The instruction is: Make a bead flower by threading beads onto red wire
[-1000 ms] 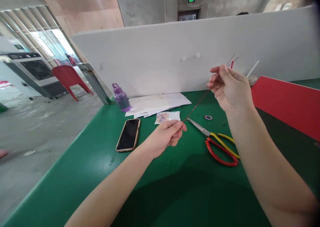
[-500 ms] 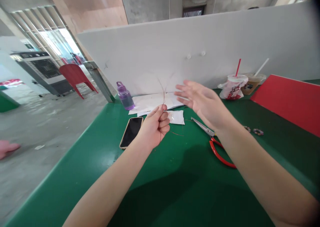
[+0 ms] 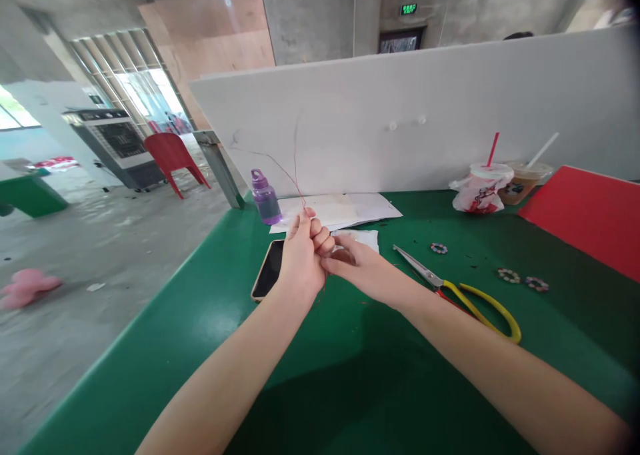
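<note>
My left hand [image 3: 307,248] is closed around a thin reddish string [image 3: 296,175], whose two loose ends rise above the fist and spread apart. A little more string hangs below it. My right hand [image 3: 360,265] touches the lower side of the left fist, thumb and fingers brought together; whatever lies between its fingertips is hidden. Behind the hands sits a small white packet [image 3: 367,239], partly covered. Scissors [image 3: 425,271] with one yellow and one red handle lie by the right forearm, which covers part of the red one.
A phone [image 3: 267,268] lies left of the hands, and a purple bottle [image 3: 267,205] stands behind it near white papers [image 3: 350,208]. Small beaded rings [image 3: 509,276] lie at right. Two drink cups [image 3: 483,188] stand by a red board [image 3: 590,215], before a white partition [image 3: 350,128].
My right hand has come down and left from the open air to touch the left fist, its fingers closing. The string ends now lean left. The view has shifted slightly.
</note>
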The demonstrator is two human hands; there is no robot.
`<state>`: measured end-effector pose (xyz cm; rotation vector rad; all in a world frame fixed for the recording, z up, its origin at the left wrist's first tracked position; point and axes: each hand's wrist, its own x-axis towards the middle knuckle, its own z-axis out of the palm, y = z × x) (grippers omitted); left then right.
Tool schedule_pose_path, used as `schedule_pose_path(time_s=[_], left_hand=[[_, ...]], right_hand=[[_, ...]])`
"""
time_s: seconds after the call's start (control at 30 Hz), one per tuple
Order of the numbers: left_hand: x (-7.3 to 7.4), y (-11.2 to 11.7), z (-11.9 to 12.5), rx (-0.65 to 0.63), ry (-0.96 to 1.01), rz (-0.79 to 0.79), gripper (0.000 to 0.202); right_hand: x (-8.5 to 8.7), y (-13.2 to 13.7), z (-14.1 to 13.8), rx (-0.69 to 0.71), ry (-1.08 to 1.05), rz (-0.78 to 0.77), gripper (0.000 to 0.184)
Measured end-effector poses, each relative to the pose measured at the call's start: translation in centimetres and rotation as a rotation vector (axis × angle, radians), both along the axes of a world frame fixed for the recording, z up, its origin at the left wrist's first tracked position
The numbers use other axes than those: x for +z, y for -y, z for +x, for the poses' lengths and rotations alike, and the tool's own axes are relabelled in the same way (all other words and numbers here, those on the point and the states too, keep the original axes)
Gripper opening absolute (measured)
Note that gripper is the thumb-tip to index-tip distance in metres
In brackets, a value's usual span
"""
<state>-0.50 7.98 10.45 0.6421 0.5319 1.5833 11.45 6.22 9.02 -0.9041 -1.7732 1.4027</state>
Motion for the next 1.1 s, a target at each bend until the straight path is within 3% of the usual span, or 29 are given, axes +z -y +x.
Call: schedule_pose_path(time_s=[0.23,0.47,0.77,1.1], left_hand=[[-0.7,-0.2,0.0,0.045,0.013,0.019,0.012],[-0.5,-0.3,-0.2,0.030,0.058,0.002,0.017],[0.1,-0.7,-0.6,0.074,0.132,-0.071,0.021],[-0.1,-1.1,-1.0,0.126,0.137,-0.127,0.023]], right_hand=[[-0.5,-0.4,0.5,-0.095,0.184,0.134,0.031],[-0.3,-0.2,0.4,-0.158,0.290,0.289,0.021],[-0.2,-0.3,0.2,-0.167,0.559,0.632,0.022],[-1.8,-0.6,-0.1,-0.153,0.873,0.973,0.028]])
